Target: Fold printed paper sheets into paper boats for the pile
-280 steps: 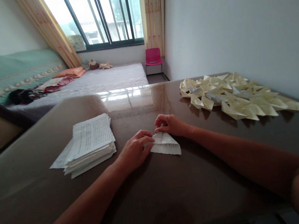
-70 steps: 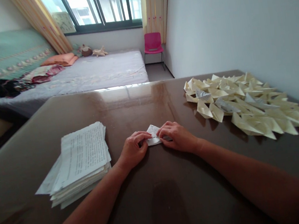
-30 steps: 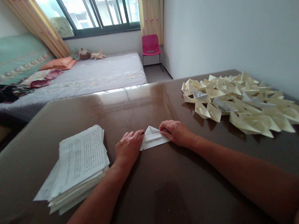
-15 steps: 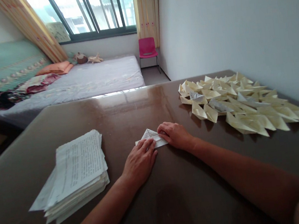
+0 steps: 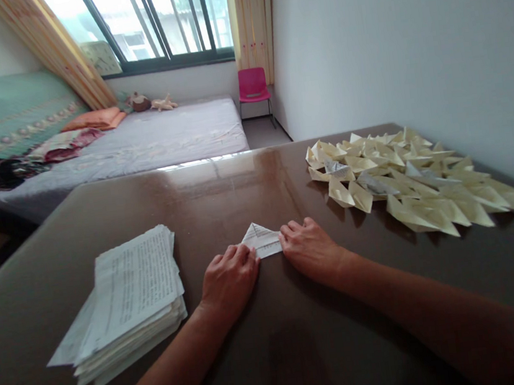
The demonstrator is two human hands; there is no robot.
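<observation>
A small folded sheet of printed paper (image 5: 265,241) lies on the brown table, with a pointed top and a flat band along its lower edge. My left hand (image 5: 232,275) grips its left end, fingers curled together. At the opposite end, my right hand (image 5: 309,247) pinches the paper's right edge. Both thumbs are mostly hidden. To the left of my left hand sits a stack of printed sheets (image 5: 133,295), unevenly piled. Many folded paper boats (image 5: 417,179), mostly cream with a few whitish printed ones, cover the table's right side.
The glossy brown table (image 5: 221,203) stretches toward a bed (image 5: 184,129) with pillows and soft toys. A pink chair (image 5: 252,85) stands by the window beyond the far edge. The white wall (image 5: 398,44) runs along the right.
My hands have moved apart to the two ends of the folded paper, uncovering its middle. My left hand's fingers, flatter before, are now curled at the left end.
</observation>
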